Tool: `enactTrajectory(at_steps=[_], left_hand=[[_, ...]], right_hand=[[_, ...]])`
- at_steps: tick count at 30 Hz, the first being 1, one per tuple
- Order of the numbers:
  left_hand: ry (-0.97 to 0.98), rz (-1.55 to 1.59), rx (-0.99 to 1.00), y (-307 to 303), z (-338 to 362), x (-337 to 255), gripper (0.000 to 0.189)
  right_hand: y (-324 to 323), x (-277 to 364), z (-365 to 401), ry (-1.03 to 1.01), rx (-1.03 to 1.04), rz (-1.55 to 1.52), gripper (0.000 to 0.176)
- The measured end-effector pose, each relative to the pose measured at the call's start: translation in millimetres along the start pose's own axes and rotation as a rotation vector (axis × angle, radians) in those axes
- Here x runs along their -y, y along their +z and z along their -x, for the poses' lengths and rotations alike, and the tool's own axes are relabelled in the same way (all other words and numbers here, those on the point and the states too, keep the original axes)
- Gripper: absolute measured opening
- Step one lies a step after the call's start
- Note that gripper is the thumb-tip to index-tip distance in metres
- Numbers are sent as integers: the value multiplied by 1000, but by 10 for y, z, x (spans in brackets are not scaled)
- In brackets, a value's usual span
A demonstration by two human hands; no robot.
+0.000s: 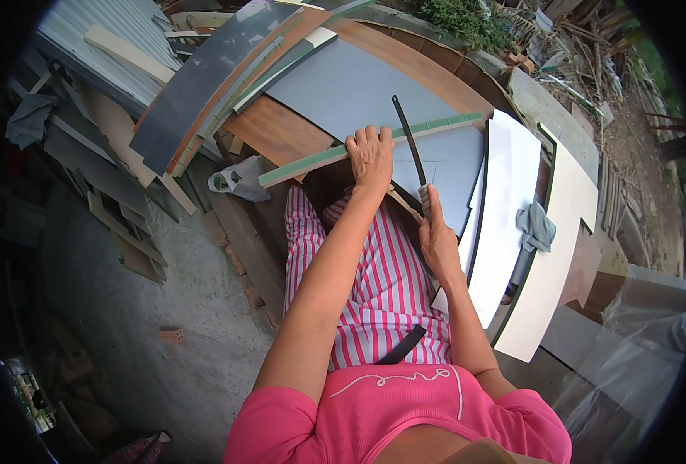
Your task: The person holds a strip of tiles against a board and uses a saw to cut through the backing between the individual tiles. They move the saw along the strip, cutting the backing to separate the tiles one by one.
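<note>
A long narrow green strip with a pale edge [312,161] lies across grey and brown boards. My left hand [371,158] is closed over the strip near its middle, pressing it down. In my right hand [438,236] is the wrapped handle of a long thin dark blade [410,141], fingers round the grip. The blade points up and away and crosses the strip to the right of my left hand. Under the strip is a large grey panel [343,81].
White panels [505,209] and a cream board [551,255] lie at the right, with a grey-blue cloth [536,227] on them. Long curved-looking boards [204,85] are stacked at the upper left. A plastic bag [242,179] sits left of the strip. A brick [171,336] lies on the floor.
</note>
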State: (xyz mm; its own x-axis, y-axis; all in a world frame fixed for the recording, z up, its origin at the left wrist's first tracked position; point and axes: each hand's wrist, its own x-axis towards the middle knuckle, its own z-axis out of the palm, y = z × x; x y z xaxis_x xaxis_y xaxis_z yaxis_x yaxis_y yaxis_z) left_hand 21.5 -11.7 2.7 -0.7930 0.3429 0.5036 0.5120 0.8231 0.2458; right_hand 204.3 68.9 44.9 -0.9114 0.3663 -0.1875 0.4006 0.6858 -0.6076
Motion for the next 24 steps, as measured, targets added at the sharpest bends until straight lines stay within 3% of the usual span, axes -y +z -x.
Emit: enactTrajectory(at_steps=[16,24], left_hand=[[-11,19,2,15,-13,6,24],[-35,29,3,6,-8,-28,23]], right_hand=[[-91,321,-777,-131,-92,15,64],[-130,273,-516,-97,-51,-3,65]])
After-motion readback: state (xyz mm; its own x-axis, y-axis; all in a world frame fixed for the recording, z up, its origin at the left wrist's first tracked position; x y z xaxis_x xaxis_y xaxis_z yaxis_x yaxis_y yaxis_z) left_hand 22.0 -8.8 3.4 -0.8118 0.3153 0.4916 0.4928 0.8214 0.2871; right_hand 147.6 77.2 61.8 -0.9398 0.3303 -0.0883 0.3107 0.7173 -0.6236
